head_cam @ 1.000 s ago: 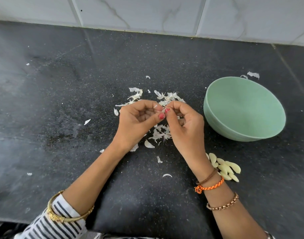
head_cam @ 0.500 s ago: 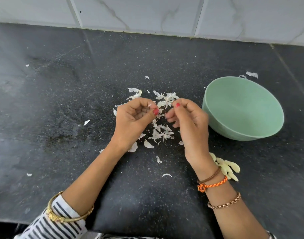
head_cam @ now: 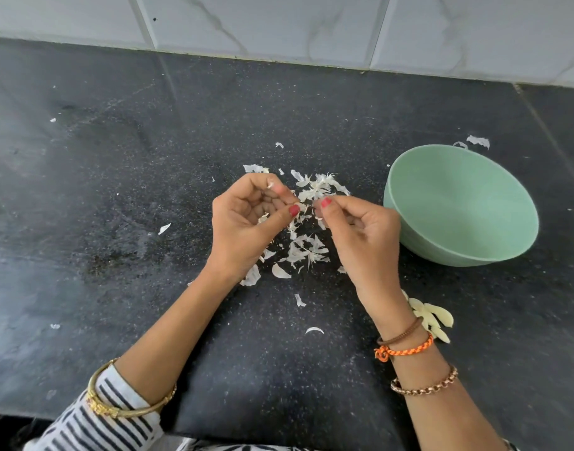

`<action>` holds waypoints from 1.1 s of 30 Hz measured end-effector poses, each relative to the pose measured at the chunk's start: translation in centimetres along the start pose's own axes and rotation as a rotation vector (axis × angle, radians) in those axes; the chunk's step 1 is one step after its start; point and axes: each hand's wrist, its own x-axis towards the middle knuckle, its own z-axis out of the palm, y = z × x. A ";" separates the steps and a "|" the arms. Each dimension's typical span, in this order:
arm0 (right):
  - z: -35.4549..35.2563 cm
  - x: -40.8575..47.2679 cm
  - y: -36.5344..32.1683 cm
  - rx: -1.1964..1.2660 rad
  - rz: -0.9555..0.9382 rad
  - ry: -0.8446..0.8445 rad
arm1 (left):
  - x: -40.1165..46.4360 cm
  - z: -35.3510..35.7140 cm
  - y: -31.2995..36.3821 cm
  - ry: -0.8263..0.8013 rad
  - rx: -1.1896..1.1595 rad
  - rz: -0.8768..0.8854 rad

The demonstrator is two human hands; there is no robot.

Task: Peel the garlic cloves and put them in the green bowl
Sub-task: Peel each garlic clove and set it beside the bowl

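Note:
My left hand point(head_cam: 246, 226) is over the black counter with its fingers curled round a small garlic clove point(head_cam: 270, 184), of which only a white tip shows. Just to its right, my right hand point(head_cam: 360, 236) pinches a thin scrap of garlic skin point(head_cam: 320, 219) between thumb and forefinger. The two thumbs are a little apart. The green bowl point(head_cam: 391, 193) stands to the right of my right hand, and no cloves show inside it. A small heap of peeled cloves point(head_cam: 433, 317) lies on the counter beside my right wrist, partly hidden by it.
Loose white garlic skins point(head_cam: 307, 250) are strewn under and between my hands, with more scraps point(head_cam: 477, 141) behind the bowl. The tiled wall point(head_cam: 279, 24) closes the back of the counter. The counter's front edge point(head_cam: 279, 436) runs near my forearms.
My hands were joined on the clove, pulled apart, and have now drawn closer again. My right hand has come away with a scrap of skin.

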 end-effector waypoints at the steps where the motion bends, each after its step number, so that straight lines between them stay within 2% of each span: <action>1: 0.1 0.0 -0.1 0.009 0.030 -0.025 | 0.0 0.1 0.0 -0.003 -0.001 0.001; 8: 0.2 0.0 -0.3 0.125 0.189 -0.133 | 0.0 0.1 0.1 -0.006 -0.001 0.004; 15: 0.2 0.0 -0.4 0.151 0.186 -0.131 | 0.1 0.0 0.1 -0.024 0.059 0.038; 21: 0.1 0.0 0.0 0.054 0.118 -0.103 | -0.2 0.0 -0.2 -0.053 0.231 0.093; 27: 0.2 0.0 0.0 0.028 0.105 -0.100 | -0.2 0.0 -0.4 -0.050 0.255 0.094; 33: 0.4 -0.2 -0.1 0.121 0.162 -0.099 | -0.4 0.2 -0.5 -0.015 0.316 0.124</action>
